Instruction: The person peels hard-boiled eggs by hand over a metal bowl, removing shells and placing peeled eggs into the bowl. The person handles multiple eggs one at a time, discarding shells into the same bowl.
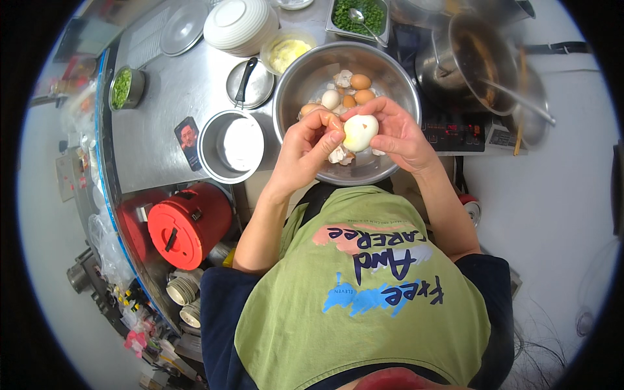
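A mostly peeled boiled egg (pixel 360 137) is held between my two hands, over a large steel bowl (pixel 295 73). A small brown fleck of shell sticks to its upper face, and some yellow shows at its lower left. My right hand (pixel 402 139) grips the egg from the right, thumb below and fingers above. From the left, the bent fingers and thumb of my left hand (pixel 312 146) press on its side. In the bowl beneath lie several brown eggs (pixel 360 82), a paler egg (pixel 330 99) and broken eggshell (pixel 337 155). My hands hide part of the bowl.
Left of the bowl stand an open pot (pixel 207 151), a lidded pan (pixel 236 85) and a card (pixel 187 141). Behind are a bowl of yellow food (pixel 287 53), stacked white plates (pixel 239 24) and chopped greens (pixel 358 19). A stockpot (pixel 438 78) with a ladle stands right, by an induction cooker (pixel 451 139).
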A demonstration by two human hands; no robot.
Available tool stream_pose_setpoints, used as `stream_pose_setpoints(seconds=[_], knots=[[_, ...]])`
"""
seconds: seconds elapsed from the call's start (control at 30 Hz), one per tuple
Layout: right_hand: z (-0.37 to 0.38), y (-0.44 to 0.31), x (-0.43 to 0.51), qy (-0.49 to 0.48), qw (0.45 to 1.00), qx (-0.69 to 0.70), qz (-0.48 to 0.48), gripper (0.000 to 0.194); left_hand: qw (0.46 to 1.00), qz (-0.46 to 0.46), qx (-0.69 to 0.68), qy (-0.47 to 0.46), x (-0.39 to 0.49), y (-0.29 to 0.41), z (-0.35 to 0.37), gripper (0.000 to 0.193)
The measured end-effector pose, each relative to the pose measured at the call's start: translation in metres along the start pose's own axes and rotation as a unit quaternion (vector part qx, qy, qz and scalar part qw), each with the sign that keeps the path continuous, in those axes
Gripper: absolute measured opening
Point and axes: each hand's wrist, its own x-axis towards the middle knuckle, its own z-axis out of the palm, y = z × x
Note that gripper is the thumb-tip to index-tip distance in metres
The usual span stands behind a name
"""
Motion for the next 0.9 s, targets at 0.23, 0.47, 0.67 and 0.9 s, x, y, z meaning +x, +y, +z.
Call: stream_pose_setpoints(seconds=[0.23, 0.47, 0.67, 0.9], knots=[[-0.003, 0.002, 0.0, 0.0, 1.0, 0.02, 0.001, 0.041, 1.0, 0.009, -0.022, 0.018, 0.0, -0.007, -0.002, 0.011], [-0.004, 0.008, 0.001, 0.017, 0.998, 0.056, -0.016, 0.041, 0.997, -0.006, -0.04, 0.068, -0.002, -0.013, 0.0, 0.009], [0.002, 0.011, 0.0, 0.052, 0.989, 0.135, 0.002, 0.037, 0.991, 0.018, -0.038, 0.13, -0.001, -0.015, 0.011, 0.013], [0.002, 0.017, 0.002, 0.049, 0.976, 0.21, 0.019, 0.039, 0.988, 0.042, -0.044, 0.141, 0.003, -0.01, 0.014, 0.013]])
